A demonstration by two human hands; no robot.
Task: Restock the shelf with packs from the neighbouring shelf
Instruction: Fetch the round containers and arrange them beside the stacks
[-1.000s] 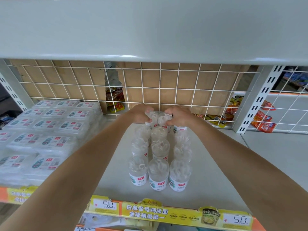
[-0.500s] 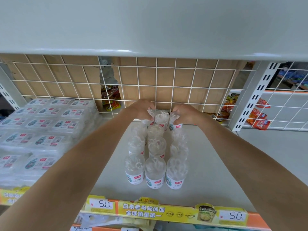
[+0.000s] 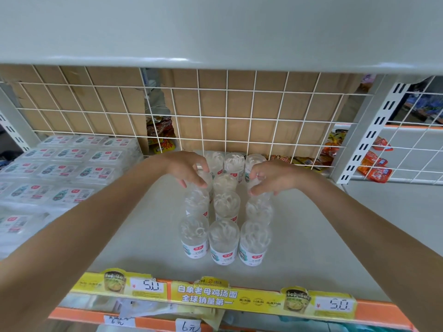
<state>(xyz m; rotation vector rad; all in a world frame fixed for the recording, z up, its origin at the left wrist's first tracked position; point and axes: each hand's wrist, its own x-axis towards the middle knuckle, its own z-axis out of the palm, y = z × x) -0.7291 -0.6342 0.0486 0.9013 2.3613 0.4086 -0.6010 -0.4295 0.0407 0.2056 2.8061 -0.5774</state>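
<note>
Several clear plastic tubs [image 3: 224, 238] with white labels stand in three columns on the grey shelf [image 3: 311, 236]. The back row [image 3: 233, 164] of three stands against the wire grid. My left hand [image 3: 188, 167] curls its fingers over the top of a left-column tub [image 3: 203, 182] just in front of that row. My right hand [image 3: 274, 176] curls likewise round the top of a right-column tub [image 3: 257, 188]. Both forearms reach in from the near edge.
Shrink-wrapped flat packs [image 3: 60, 171] are stacked on the shelf's left part. A white wire grid [image 3: 239, 121] backs the shelf, with cardboard and snack bags behind. A shelf board [image 3: 215, 32] hangs low overhead. Yellow price strips [image 3: 208, 295] line the front edge. A slotted upright [image 3: 364, 140] stands right.
Both hands have drawn back from the rear row toward me, leaving three tubs against the grid. They now sit over the row in front of it.
</note>
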